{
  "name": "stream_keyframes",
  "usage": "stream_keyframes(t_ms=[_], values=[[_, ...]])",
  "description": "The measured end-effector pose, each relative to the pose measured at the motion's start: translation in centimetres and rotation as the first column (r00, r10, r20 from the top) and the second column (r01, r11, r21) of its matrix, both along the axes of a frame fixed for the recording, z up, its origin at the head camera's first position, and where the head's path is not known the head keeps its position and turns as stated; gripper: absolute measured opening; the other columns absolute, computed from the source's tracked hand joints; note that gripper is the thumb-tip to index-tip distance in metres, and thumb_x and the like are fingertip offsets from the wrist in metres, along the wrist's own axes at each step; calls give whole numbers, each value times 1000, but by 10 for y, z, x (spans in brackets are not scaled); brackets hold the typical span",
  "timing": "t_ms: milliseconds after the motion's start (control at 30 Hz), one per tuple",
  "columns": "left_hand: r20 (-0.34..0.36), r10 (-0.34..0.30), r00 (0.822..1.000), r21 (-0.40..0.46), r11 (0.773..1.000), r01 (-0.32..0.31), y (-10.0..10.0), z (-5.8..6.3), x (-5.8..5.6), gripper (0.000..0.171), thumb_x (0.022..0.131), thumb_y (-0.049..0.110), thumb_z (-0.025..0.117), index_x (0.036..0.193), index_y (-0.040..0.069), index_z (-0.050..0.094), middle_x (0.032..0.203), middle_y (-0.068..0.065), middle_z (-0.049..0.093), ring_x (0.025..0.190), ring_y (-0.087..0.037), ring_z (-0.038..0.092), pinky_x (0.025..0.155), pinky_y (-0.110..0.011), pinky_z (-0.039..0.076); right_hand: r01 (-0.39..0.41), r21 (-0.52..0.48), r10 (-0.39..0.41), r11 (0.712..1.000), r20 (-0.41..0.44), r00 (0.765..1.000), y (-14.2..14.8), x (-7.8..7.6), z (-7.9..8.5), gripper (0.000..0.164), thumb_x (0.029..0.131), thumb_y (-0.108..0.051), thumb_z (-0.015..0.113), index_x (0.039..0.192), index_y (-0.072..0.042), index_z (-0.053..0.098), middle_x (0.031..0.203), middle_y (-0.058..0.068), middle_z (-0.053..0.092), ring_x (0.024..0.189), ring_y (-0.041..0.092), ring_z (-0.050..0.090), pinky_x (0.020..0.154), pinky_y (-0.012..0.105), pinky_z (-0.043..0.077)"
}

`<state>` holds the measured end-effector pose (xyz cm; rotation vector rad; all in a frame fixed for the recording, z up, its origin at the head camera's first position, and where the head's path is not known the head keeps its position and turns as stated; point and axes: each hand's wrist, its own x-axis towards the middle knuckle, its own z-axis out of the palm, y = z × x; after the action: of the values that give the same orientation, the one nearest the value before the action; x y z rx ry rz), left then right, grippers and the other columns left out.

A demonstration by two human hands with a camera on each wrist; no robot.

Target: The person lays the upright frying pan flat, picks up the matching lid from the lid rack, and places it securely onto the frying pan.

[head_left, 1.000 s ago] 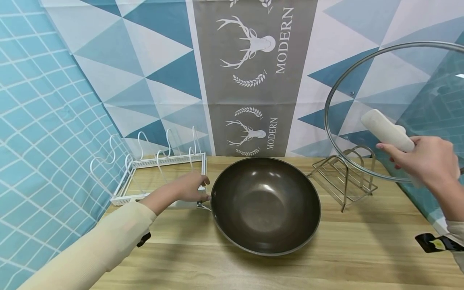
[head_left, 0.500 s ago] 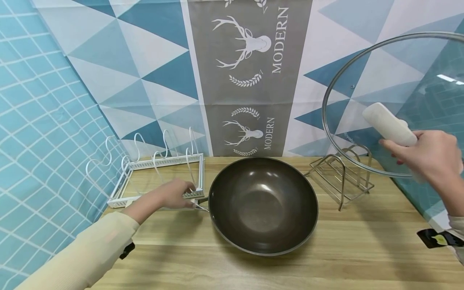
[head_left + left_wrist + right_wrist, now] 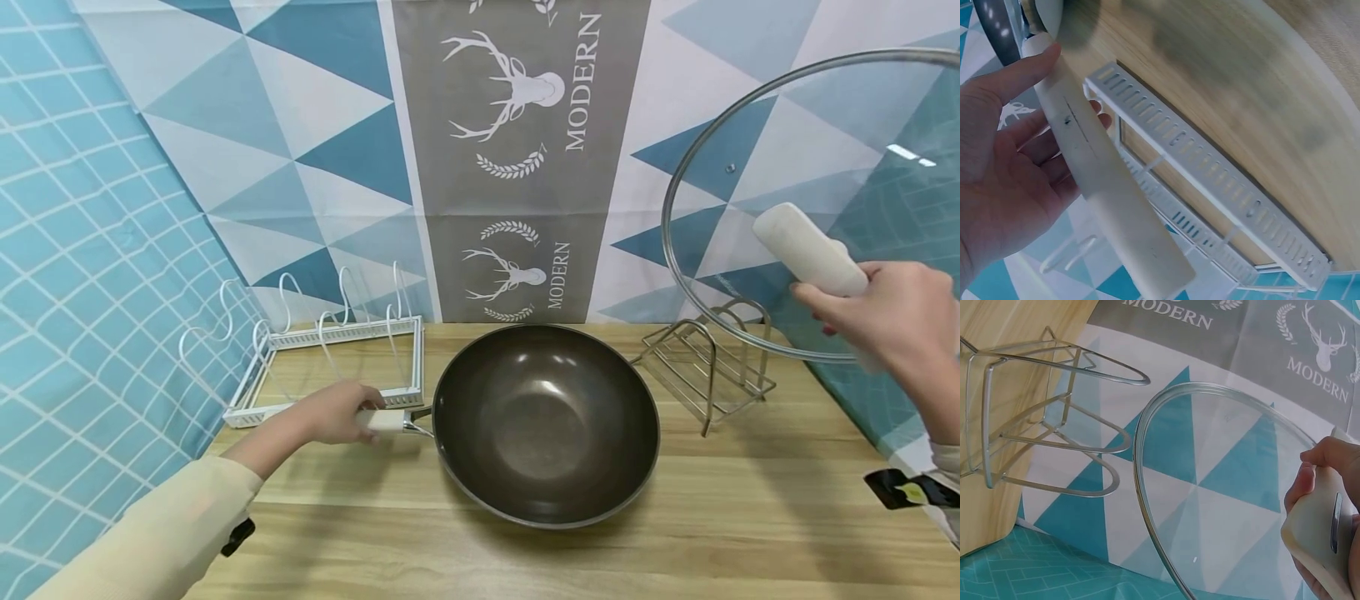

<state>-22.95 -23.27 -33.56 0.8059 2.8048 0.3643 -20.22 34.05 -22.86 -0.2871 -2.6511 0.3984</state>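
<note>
A dark wok (image 3: 547, 425) sits on the wooden table, its pale handle (image 3: 384, 421) pointing left. My left hand (image 3: 341, 414) is at that handle; in the left wrist view the thumb lies on the handle (image 3: 1107, 169) and the fingers curl behind it. At the right, my right hand (image 3: 892, 312) holds a glass lid (image 3: 705, 150) up on edge by its white handle (image 3: 810, 250). In the right wrist view, thumb and fingers wrap that lid handle (image 3: 1316, 531), and the metal-rimmed glass stands tilted.
A white rack (image 3: 251, 417) with tall wire loops stands on the table (image 3: 450, 558) behind the left hand. Below the lid's edge is a small metal wire rack (image 3: 708, 367). Patterned sheets (image 3: 517, 167) cover the back and sides.
My left hand has moved left, from beside the wok's rim back along its handle. The right hand has raised the lid slightly. The wok appears still.
</note>
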Motion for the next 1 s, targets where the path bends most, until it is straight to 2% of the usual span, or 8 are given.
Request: stream_keyframes(t_ms=[233,433,600,767,1000], values=[[-28,3,1000,-3,1000,-3,-5,-1,2,42,70,19,81,104,-1,68,89,-8,72,76,-12,62,69,-28,51,9,-6,-9,1000,-13,1000,-6,0,5,52,82,-39,63,92,12,63,73,33,62,56,36,52,39,32,34],[-41,-1,999,16,1000,2,-6,-2,4,38,70,15,81,103,0,69,87,-5,71,74,-8,60,67,-25,50,24,0,-24,1000,4,1000,-11,2,9,53,81,-41,62,96,11,62,79,35,61,56,34,51,40,33,33],[-50,-17,999,28,999,18,-6,-1,4,33,71,12,80,101,2,70,87,-3,72,74,-6,59,67,-25,50,4,1,-4,1000,0,1000,-15,5,10,55,82,-41,63,101,10,62,82,36,61,55,34,51,39,34,35],[-51,-14,999,37,999,16,-7,-2,3,33,71,12,81,101,3,71,88,-3,72,76,-6,61,68,-25,51,-23,4,23,1000,-13,1000,-21,5,12,58,81,-40,64,105,12,59,90,40,59,58,38,53,38,35,37],[-61,-11,998,40,999,13,-8,-1,5,33,71,13,81,101,4,71,89,-3,73,78,-9,64,71,-28,54,-16,-52,17,999,20,1000,-29,6,15,61,80,-43,65,108,11,60,88,37,62,61,38,56,38,35,39]])
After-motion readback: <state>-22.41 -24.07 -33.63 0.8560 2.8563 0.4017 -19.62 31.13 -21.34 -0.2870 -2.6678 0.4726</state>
